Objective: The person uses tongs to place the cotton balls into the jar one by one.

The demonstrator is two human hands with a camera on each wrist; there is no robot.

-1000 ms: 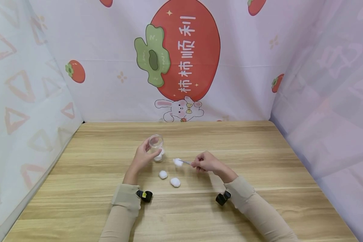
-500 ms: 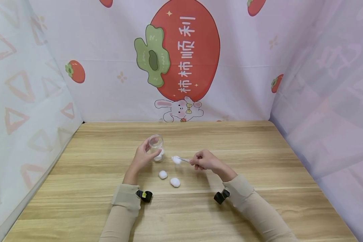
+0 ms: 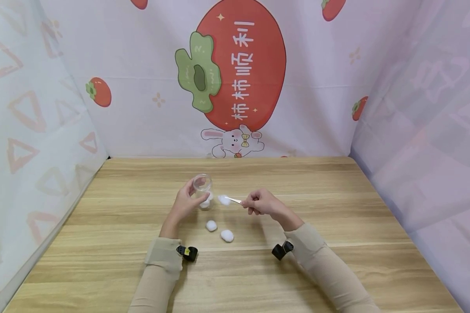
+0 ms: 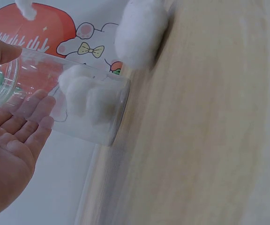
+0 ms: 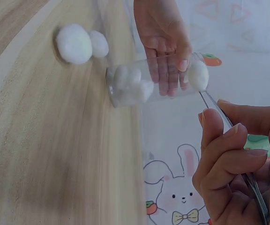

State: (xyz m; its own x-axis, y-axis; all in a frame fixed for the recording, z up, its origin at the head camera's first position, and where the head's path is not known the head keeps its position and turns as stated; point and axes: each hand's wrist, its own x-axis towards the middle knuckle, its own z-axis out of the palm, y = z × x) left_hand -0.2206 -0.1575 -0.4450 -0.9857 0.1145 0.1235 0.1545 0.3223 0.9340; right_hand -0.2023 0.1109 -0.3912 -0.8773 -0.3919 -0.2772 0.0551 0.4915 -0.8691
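My left hand [image 3: 186, 201] grips a clear jar [image 3: 202, 184] that stands upright on the table, thumb on one side and fingers round the other. Several white cotton balls [image 4: 86, 96] lie at the bottom of the jar, whose mouth is uncovered. My right hand [image 3: 261, 202] pinches metal tweezers [image 3: 234, 200]. In the tips of the tweezers is a cotton ball [image 3: 224, 200], held in the air just right of the jar. The right wrist view shows this cotton ball [image 5: 198, 76] overlapping the jar's upper part; whether they touch I cannot tell.
Two more cotton balls, a smaller one [image 3: 211, 225] and a larger one [image 3: 227, 236], lie on the wooden table [image 3: 235, 278] in front of the jar. A printed cloth [image 3: 141, 121] hangs behind the table, with further cloth at both sides.
My right hand has moved up and left, bringing the tweezers and the cotton ball nearer to the jar. The left hand and the jar have stayed in place.
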